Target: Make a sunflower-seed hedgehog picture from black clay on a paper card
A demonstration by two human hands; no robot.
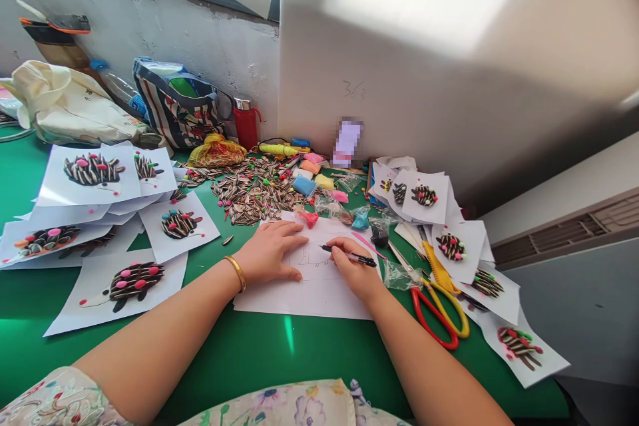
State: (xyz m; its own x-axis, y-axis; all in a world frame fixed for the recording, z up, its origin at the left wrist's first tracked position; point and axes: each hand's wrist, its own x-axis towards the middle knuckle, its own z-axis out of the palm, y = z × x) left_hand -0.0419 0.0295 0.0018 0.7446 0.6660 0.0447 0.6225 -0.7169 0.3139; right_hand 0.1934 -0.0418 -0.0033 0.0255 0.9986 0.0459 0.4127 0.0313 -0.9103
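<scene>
A black pen (357, 257) is gripped in my right hand (352, 273), its tip on a white sheet of paper (299, 296) that bears a thin outline drawing of a small animal. My left hand (272, 251) lies flat on the left part of the same sheet, fingers spread, with nothing held; a gold bangle (237, 273) circles that wrist. Beyond the sheet lie a pile of striped seeds (254, 190) and lumps of coloured clay, among them a blue one (304, 186) and a red one (308, 218).
Finished seed hedgehogs on paper lie at left (134, 283) and right (452, 247). Red and yellow scissors (439, 313) rest right of the sheet. Along the wall stand a red bottle (245, 123), a striped bag (174, 106), a cream bag (74, 106) and a blurred phone (347, 143).
</scene>
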